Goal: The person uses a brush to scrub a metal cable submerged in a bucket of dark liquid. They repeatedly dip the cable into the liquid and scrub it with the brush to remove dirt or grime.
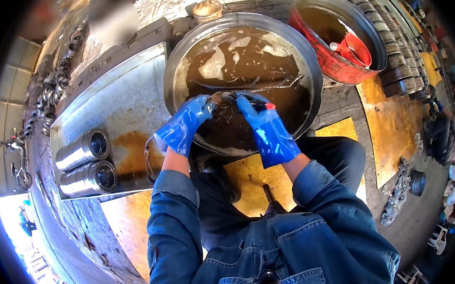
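Both my hands wear blue rubber gloves and are held over the near half of a large round metal basin of murky brown liquid with foam patches. My left hand is closed at the basin's near left, its fingers curled round a dark, wet piece whose shape I cannot make out. Close by on the right, my right hand grips a tool with a black handle and a red end. The tool's working end points toward the dark piece, but its kind is hidden.
Left of the basin lies a metal tray with two rows of stacked metal rings. A red tub of liquid with a red plastic scoop stands at the back right. Beyond are stacked rings and a small tin.
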### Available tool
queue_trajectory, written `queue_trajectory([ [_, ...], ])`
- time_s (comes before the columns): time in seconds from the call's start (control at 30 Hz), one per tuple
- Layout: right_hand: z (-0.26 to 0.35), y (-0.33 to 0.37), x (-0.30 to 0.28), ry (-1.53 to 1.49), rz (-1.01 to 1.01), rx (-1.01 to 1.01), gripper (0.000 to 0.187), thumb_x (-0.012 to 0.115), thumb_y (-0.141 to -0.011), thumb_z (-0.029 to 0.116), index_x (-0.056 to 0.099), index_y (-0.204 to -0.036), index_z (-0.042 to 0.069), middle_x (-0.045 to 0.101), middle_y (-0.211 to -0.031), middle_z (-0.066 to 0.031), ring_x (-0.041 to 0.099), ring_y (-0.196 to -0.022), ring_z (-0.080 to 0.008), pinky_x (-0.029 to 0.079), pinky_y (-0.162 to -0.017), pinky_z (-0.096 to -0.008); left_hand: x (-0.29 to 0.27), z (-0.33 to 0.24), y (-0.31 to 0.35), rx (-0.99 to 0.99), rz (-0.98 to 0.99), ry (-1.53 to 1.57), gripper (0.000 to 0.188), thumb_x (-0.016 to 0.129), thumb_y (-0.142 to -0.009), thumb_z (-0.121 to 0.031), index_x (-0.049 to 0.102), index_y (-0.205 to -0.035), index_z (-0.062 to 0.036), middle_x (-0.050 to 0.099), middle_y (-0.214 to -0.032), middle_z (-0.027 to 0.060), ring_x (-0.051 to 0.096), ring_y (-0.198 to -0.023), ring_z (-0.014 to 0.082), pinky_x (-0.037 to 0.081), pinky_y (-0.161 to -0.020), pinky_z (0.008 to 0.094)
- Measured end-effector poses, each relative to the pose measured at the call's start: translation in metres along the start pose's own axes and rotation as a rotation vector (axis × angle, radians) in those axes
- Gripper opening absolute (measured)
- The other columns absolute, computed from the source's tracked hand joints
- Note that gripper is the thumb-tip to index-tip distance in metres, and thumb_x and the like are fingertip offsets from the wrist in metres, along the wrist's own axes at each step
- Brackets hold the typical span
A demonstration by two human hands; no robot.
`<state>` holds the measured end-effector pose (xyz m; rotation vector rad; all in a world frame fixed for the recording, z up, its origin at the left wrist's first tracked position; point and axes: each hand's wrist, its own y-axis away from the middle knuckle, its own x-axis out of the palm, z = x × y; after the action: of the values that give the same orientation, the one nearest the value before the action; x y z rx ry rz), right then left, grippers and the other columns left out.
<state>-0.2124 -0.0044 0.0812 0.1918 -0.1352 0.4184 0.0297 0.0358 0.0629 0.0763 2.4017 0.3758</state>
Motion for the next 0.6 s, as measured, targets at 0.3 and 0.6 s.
queue_trajectory([
  [0.3,0.006,0.010,-0.036,-0.108,-0.179,0.022,0.031,0.067,-0.103,0.025,0.074,-0.118,-0.001,0.076,-0.107,-0.0072,0.070,-0.094,-0.0156,0.055,-0.087,-0.0329,-0.009,-0.003,0.011,-0.012,-0.017,-0.130,0.034,0.058,-0.097,-0.031,0.071,-0.113,-0.0044,0.072,-0.109,0.0216,0.067,-0.105,0.0424,0.051,-0.092,0.0494],
  [0.6,-0.010,-0.003,-0.023,0.119,-0.242,0.090,0.041,0.071,-0.098,0.040,0.072,-0.115,0.003,0.074,-0.099,-0.0079,0.065,-0.084,-0.0145,0.053,-0.075,-0.0316,0.004,0.003,0.007,0.060,-0.098,-0.314,0.033,0.060,-0.097,-0.033,0.072,-0.117,-0.0097,0.071,-0.119,0.0175,0.066,-0.113,0.0397,0.052,-0.098,0.0488],
])
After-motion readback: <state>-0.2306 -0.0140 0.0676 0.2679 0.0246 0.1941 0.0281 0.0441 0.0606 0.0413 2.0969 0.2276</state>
